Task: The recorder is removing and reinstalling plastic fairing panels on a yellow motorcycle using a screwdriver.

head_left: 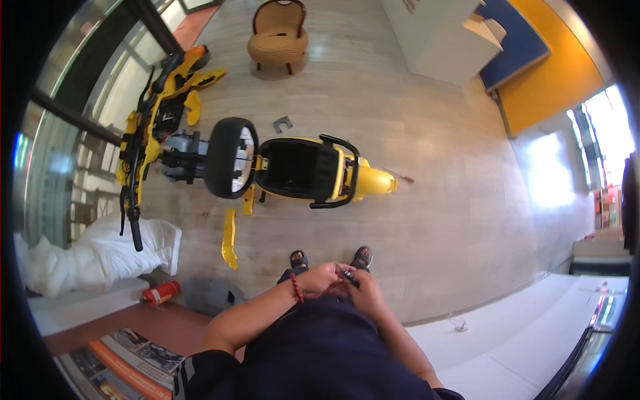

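My left hand (pixel 321 279), with a red bead bracelet at its wrist, is in front of my body with its fingers closed. Close beside it, my right hand (pixel 366 293) is also closed. Between them is a small dark object (pixel 349 276), too small to name. Ahead of my feet stands a yellow scooter (pixel 377 181), its black seat (pixel 223 157) tipped up over an open black storage bucket (pixel 297 168). Its handlebar (pixel 135 227) is at the left. Neither hand touches the scooter.
A long yellow panel (pixel 229 240) and a grey U-shaped part (pixel 283 125) lie on the floor. A red-handled tool (pixel 407 179) rests by the scooter's tail. A red fire extinguisher (pixel 161 293) lies at left, a wicker chair (pixel 278 40) stands beyond, and a white counter (pixel 493 340) is at right.
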{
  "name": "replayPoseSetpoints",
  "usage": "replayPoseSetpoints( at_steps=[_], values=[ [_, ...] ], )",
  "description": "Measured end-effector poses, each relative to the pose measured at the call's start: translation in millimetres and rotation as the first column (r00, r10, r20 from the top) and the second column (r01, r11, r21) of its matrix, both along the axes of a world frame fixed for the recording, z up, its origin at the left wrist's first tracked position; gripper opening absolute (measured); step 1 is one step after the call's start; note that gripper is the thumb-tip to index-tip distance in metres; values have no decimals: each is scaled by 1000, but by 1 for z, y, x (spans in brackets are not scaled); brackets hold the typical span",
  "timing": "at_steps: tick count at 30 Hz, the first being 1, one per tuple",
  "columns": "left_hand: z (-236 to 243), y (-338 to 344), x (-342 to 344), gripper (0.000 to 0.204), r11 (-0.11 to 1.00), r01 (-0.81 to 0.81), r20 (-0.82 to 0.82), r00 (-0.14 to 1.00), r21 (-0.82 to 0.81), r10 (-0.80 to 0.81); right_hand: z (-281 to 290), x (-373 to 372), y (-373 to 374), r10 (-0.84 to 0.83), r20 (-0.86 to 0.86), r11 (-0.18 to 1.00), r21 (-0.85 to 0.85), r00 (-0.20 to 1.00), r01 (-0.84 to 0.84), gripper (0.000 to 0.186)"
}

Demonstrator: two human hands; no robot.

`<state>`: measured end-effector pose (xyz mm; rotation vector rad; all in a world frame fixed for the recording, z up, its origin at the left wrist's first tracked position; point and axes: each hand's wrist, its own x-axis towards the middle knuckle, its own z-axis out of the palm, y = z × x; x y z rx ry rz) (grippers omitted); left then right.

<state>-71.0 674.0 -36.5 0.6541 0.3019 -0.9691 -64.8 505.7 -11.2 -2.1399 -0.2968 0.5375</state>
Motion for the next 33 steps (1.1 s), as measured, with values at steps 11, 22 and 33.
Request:
replayPoseSetpoints(
  at_steps=[11, 22, 33],
  values=[
    [24, -136, 75, 19, 995, 101, 68, 993, -2, -101, 28, 73, -149, -200, -44, 970, 132, 979, 205, 9],
    [34, -168, 142, 14, 989, -141, 39, 990, 36, 139, 42, 138, -195, -275, -311, 908, 226, 910, 352, 8],
    [65, -107, 270, 11, 918, -356, 205, 899, -175, 388, 49, 203, -227, -332, -474, 769, 364, 815, 525, 27]
  ],
)
